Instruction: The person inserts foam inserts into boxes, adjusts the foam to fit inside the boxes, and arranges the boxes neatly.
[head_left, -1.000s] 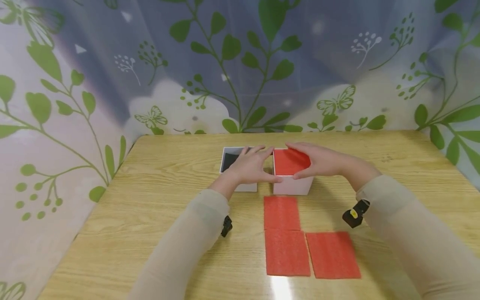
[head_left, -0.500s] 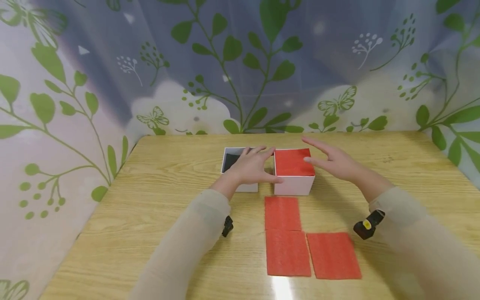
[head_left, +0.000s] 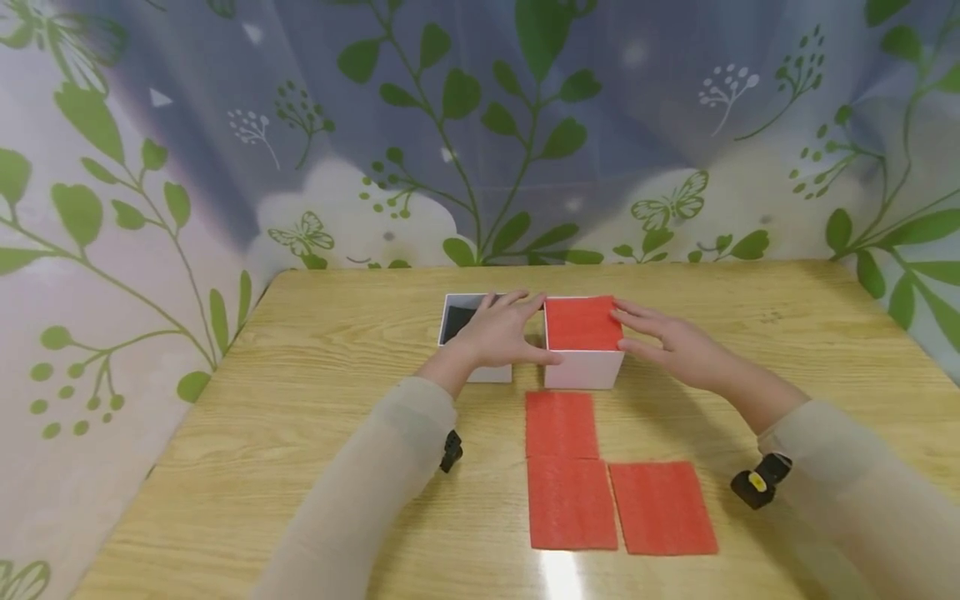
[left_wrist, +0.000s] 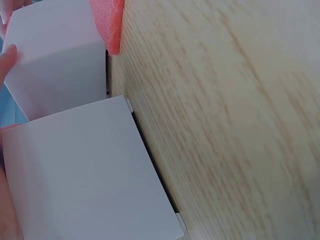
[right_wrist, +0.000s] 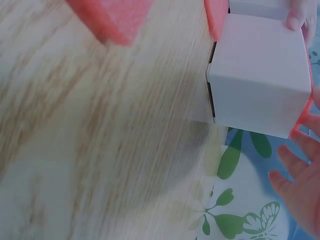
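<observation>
In the head view, a red square sheet (head_left: 582, 323) covers the mouth of the right-hand white box (head_left: 582, 370), with its right edge along the rim. My left hand (head_left: 501, 332) holds this box at its left side, thumb on the front wall and index finger at the rear left corner. That hand overlaps a second white box (head_left: 491, 375) with something black inside. My right hand (head_left: 686, 350) is at the right wall, fingertips right at the rim and the sheet's edge. In the right wrist view its spread fingers (right_wrist: 292, 162) lie beside the box.
On the wooden table (head_left: 315, 417) in front of the right-hand box lie three flat red squares: an upper one (head_left: 561, 425), a lower one (head_left: 572, 504) and one to the right (head_left: 663, 508). A patterned curtain (head_left: 480, 133) hangs behind the table.
My right hand has moved from over the red sheet out to the box's right side, lifting away, then coming back to the rim. The left hand stays in place.
</observation>
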